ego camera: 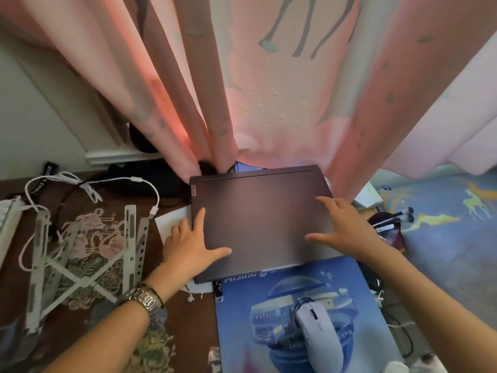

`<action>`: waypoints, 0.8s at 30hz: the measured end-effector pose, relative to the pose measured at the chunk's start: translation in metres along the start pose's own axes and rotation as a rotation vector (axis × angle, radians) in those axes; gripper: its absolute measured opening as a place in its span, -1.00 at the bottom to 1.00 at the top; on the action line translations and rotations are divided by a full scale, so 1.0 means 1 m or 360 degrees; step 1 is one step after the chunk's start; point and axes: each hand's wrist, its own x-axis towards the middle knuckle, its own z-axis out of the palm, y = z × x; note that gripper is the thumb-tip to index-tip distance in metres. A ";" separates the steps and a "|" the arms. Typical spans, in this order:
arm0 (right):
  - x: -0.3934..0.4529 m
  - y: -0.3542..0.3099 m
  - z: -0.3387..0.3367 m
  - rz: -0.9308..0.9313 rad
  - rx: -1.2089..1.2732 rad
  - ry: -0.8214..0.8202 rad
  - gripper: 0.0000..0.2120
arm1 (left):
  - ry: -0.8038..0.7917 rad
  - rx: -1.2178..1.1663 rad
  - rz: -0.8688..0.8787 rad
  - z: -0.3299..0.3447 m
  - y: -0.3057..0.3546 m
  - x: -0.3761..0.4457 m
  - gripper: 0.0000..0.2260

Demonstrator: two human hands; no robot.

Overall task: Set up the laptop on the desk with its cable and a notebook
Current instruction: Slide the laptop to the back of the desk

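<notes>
Now both hands, left hand (188, 244) and right hand (347, 227), rest spread and open on the closed dark grey laptop (262, 219), gripping nothing, apparently positioning it; next likely lifting its lid.

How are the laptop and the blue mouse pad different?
The laptop is plain dark grey, while the mouse pad is bright blue with a picture on it. The laptop has both hands on its closed lid, the left hand and the right hand; the mouse pad has a white mouse on it. The laptop lies farther back, its near edge over the mouse pad. Both lie flat on the desk.
</notes>
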 end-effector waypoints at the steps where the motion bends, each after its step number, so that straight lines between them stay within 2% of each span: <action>1: 0.004 0.004 0.002 0.0023 0.0038 -0.0030 -0.08 | -0.0030 -0.0044 -0.0011 0.003 -0.002 0.005 0.02; 9: 0.055 0.042 0.012 0.0098 0.0198 -0.0220 0.16 | -0.0194 -0.0434 -0.0109 0.009 -0.003 0.036 0.19; 15: 0.081 0.062 0.021 0.0103 0.0355 -0.0366 0.16 | -0.0327 -0.0492 -0.0183 0.001 -0.001 0.053 0.37; 24: 0.110 0.070 0.023 0.0073 0.0444 -0.0550 0.28 | -0.0354 -0.0554 -0.0159 -0.006 0.001 0.060 0.41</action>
